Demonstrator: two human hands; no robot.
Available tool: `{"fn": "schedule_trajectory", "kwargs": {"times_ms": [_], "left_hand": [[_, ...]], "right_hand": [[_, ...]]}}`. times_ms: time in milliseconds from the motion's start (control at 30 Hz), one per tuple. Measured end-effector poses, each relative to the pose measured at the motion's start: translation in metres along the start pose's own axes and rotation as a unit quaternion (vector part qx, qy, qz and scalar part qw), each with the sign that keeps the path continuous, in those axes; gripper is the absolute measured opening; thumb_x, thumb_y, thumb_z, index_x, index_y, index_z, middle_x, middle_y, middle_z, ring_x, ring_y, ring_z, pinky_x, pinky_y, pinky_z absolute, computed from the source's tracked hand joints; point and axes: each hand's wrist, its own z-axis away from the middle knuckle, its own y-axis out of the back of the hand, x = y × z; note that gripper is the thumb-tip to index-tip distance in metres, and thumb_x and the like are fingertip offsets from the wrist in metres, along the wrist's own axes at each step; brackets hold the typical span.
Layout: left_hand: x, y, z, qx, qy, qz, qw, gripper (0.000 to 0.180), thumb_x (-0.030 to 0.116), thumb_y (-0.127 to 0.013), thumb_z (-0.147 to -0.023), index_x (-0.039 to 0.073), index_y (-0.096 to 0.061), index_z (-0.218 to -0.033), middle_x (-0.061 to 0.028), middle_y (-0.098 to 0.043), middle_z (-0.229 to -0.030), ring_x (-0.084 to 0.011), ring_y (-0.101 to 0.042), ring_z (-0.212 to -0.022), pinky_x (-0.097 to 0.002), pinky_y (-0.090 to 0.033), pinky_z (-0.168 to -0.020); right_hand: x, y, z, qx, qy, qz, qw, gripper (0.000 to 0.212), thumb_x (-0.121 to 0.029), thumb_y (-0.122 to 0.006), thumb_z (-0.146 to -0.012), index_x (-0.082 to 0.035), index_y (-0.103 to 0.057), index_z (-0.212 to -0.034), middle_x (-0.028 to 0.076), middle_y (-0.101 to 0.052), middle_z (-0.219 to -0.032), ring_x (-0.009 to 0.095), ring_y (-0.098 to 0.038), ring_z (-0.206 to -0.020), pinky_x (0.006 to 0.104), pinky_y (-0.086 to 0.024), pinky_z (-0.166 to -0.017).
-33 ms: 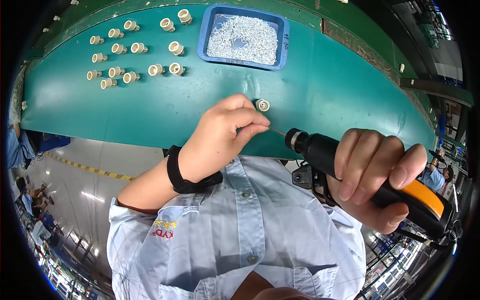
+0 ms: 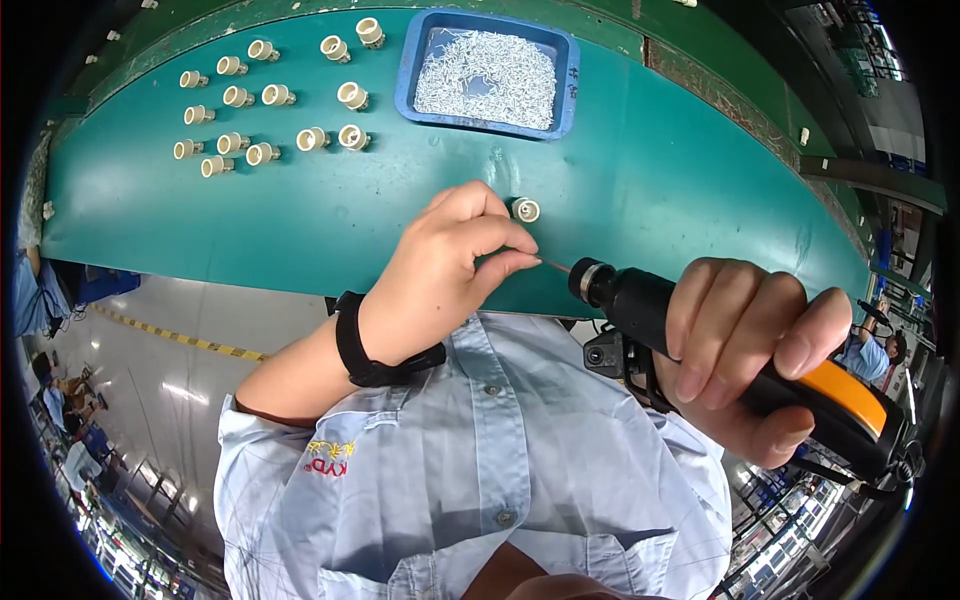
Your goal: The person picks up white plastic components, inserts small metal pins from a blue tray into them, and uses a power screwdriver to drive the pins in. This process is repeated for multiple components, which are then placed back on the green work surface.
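Observation:
In my right hand, the fingers wrap round an electric screwdriver with a black body and an orange panel. Its thin bit points left toward my left hand. The thumb and forefinger of that hand are pinched at the tip of the bit; whatever lies between them is too small to make out. A single cream lamp socket lies just beyond the left fingertips, its round opening facing me. It appears close to the knuckles, and I cannot tell if they touch.
Several similar cream sockets with metal ends lie in loose rows at the far left of the green tabletop. A blue tray of small silvery screws stands at the back. Other people work at the far left and right edges.

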Motion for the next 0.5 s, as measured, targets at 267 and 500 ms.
{"fn": "schedule_trajectory", "kwargs": {"times_ms": [267, 500], "left_hand": [[0.002, 0.002, -0.002, 0.021, -0.098, -0.081, 0.992, 0.016, 0.006, -0.080, -0.068, 0.008, -0.070, -0.080, -0.0030, -0.060, -0.082, -0.0241, -0.055, -0.079, -0.0343, -0.046, -0.070], [0.003, -0.008, -0.012, 0.078, -0.105, -0.130, 0.983, 0.019, 0.006, -0.081, -0.066, 0.007, -0.070, -0.082, -0.0028, -0.062, -0.083, -0.0249, -0.057, -0.081, -0.0356, -0.047, -0.073]], "right_hand": [[0.005, -0.002, 0.000, -0.016, 0.003, 0.005, 1.000, 0.037, -0.036, -0.063, -0.091, -0.008, -0.045, -0.108, -0.001, -0.054, -0.069, 0.010, -0.054, -0.059, 0.0217, -0.042, -0.054], [0.010, -0.008, -0.002, 0.015, 0.000, 0.060, 0.998, 0.038, -0.037, -0.059, -0.093, -0.006, -0.045, -0.109, 0.000, -0.053, -0.067, 0.011, -0.051, -0.056, 0.0249, -0.040, -0.052]]}}
